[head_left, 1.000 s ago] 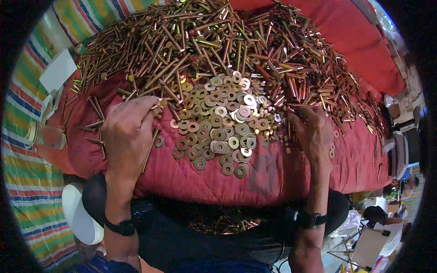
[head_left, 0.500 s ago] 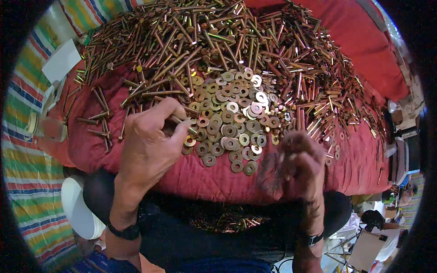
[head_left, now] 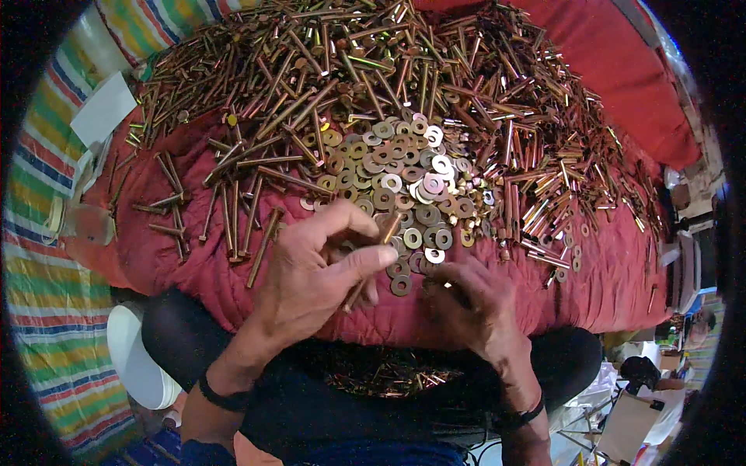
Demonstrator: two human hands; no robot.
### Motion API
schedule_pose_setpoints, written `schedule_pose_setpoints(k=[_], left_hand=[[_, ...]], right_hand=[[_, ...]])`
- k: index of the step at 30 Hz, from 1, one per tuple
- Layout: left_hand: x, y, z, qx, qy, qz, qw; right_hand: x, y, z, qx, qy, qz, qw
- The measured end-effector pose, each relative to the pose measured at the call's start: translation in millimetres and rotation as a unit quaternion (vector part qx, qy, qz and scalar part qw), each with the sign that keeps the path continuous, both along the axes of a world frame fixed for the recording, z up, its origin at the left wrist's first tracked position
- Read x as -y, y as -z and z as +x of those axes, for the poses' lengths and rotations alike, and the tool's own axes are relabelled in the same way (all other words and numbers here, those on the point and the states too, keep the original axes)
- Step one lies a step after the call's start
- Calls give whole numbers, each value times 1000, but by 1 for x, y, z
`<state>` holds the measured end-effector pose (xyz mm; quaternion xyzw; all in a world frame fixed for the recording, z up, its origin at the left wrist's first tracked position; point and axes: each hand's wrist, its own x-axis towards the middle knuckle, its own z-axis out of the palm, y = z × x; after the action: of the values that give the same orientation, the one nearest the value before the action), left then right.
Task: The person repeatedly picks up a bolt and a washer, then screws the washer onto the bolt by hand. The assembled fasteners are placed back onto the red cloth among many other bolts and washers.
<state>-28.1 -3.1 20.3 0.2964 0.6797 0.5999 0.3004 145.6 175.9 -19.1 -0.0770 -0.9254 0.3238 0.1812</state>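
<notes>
My left hand (head_left: 315, 272) is closed in a pinch on a brass-coloured bolt (head_left: 392, 228), which slants up past the fingertips; its lower end shows below the thumb. Just to the right, my right hand (head_left: 474, 303) has its fingers curled together, somewhat blurred. A small bright glint shows at its fingertips, too small to name. Beyond both hands a pile of flat washers (head_left: 423, 213) spreads over the red cloth (head_left: 544, 307). Long bolts (head_left: 264, 247) lie loose left of my left hand.
A large heap of bolts (head_left: 311, 70) covers the far side of the cloth. Short metal sleeves or pins (head_left: 536, 217) lie to the right. More metal pieces (head_left: 388, 380) sit low between my legs. A white tub (head_left: 136, 357) stands at left, by a striped sheet (head_left: 62, 326).
My left hand has moved right and slightly nearer with the bolt, uncovering bolts on the cloth. My right hand has shifted left, so the two hands are closer together.
</notes>
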Motion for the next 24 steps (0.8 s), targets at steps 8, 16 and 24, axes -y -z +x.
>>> schedule_pose_setpoints(k=[8, 16, 24], left_hand=[[-3, 15, 22, 69, 84, -56, 992], [-7, 37, 35, -343, 60, 22, 937], [-10, 42, 43, -414, 46, 63, 907]], right_hand=[[6, -16, 4, 42, 164, -320, 932], [8, -6, 13, 1, 73, -86, 994], [2, -24, 16, 55, -41, -40, 997]])
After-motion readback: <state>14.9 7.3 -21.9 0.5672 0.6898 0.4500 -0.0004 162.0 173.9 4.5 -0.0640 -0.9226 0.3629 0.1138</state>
